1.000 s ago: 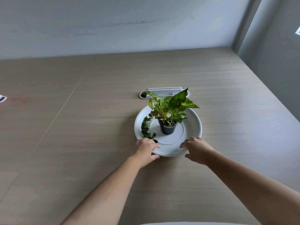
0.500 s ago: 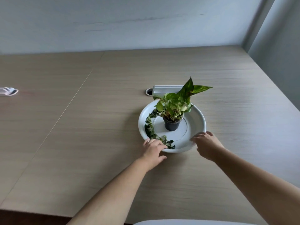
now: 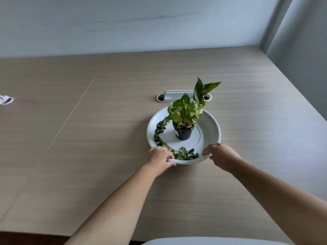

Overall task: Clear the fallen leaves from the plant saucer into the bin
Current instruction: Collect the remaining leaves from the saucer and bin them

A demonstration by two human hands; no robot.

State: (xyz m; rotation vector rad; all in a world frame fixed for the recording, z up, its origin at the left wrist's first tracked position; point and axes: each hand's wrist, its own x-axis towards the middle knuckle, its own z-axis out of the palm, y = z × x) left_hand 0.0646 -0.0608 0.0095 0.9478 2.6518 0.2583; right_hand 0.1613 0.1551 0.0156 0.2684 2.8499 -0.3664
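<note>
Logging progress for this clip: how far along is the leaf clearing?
Done: nothing visibly; the fallen leaves lie in the saucer, along its left and near side, beside the pot. In hand: left hand and right hand grip its near rim. Left: getting leaves into a bin, none in view.

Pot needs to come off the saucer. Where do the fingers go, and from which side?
Grip the black pot on its bare lower wall, coming from the right. It stands upright, and foliage overhangs the rim and droops left, where fallen leaves line the saucer; the right side looks open.
</note>
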